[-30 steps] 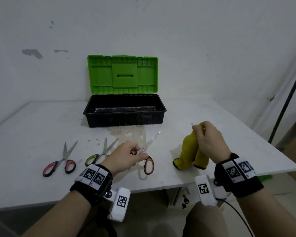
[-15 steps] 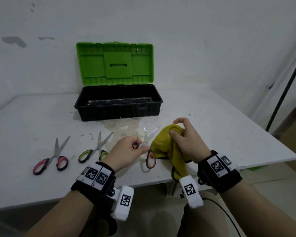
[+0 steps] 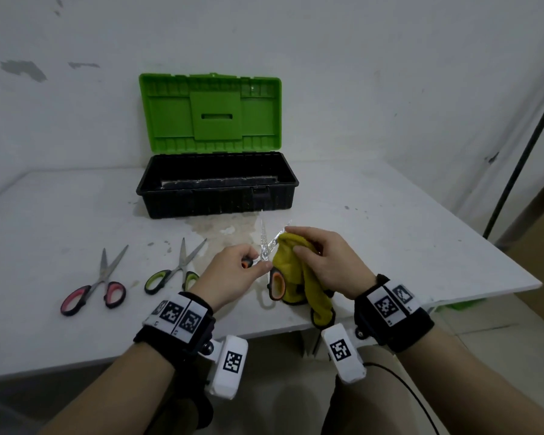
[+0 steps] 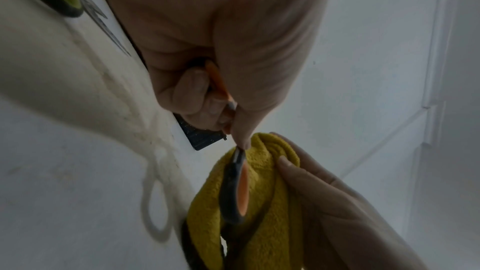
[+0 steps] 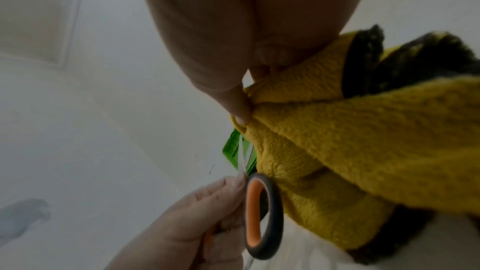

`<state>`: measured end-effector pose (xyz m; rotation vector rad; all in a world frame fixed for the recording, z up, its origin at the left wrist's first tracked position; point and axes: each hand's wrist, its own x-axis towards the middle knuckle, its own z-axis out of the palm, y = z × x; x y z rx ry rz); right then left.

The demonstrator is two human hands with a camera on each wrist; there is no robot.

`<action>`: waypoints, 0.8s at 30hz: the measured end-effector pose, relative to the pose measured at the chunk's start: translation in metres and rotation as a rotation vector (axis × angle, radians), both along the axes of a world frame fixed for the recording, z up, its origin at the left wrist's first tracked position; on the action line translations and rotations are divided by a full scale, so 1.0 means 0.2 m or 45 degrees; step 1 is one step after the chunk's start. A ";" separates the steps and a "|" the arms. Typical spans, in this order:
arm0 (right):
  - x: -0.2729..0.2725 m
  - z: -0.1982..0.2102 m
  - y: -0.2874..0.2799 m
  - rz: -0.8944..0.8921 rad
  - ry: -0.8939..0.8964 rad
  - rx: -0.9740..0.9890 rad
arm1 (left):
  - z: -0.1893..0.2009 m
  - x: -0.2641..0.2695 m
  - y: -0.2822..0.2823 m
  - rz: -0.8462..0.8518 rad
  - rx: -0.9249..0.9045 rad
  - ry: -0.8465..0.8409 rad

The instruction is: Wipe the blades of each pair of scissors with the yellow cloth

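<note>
My left hand (image 3: 233, 274) grips one handle of the orange-handled scissors (image 3: 276, 282) and holds them above the table with the blades spread apart, tips pointing away. The free orange loop (image 5: 255, 216) hangs beside the yellow cloth (image 3: 299, 277). My right hand (image 3: 322, 262) pinches the yellow cloth (image 5: 350, 141) against the right blade, near its middle. In the left wrist view the orange handle (image 4: 239, 190) lies in front of the cloth (image 4: 272, 213). Red-handled scissors (image 3: 93, 285) and green-handled scissors (image 3: 173, 271) lie on the table to the left, blades slightly apart.
An open toolbox (image 3: 217, 186) with a black tub and raised green lid (image 3: 211, 113) stands at the back centre. The white table (image 3: 405, 246) ends close on the right and front. A dark pole (image 3: 522, 158) leans at the far right.
The right hand lifted the cloth off the table, carried it left and now pinches it onto the scissors' right blade. The left hand raised the scissors slightly, blades spread wider.
</note>
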<state>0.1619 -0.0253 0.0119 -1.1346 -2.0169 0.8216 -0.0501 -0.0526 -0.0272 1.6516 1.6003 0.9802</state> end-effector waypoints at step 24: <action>-0.03 0.02 0.09 -0.284 -0.327 0.430 | 0.04 0.08 0.00 -0.084 0.021 0.017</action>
